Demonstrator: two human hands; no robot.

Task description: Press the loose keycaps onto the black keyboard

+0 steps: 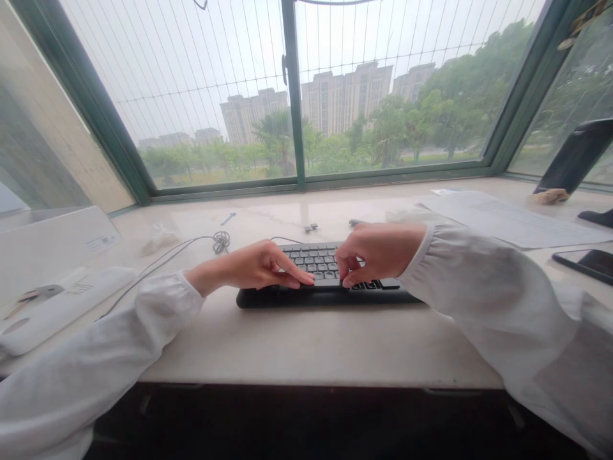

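Note:
A black keyboard (pixel 330 298) lies on the pale desk in front of me, with rows of dark keys showing between my hands. My left hand (pixel 258 265) comes in from the left, index finger and thumb closed together at the left end of the space bar (pixel 327 282). At its right end, the bent fingers of my right hand (pixel 366 255) pinch down against the bar. The hands and sleeves cover both sides of the keyboard. Behind it lie small loose dark pieces (pixel 311 227), too small to name surely.
A bundled cable (pixel 221 241) and a thin blue tool (pixel 228 219) lie at the back left. Far left stands a white box (pixel 57 246). Paper sheets (pixel 507 217) and a phone (pixel 589 263) rest at the right. The window frame (pixel 230 190) bounds the desk behind.

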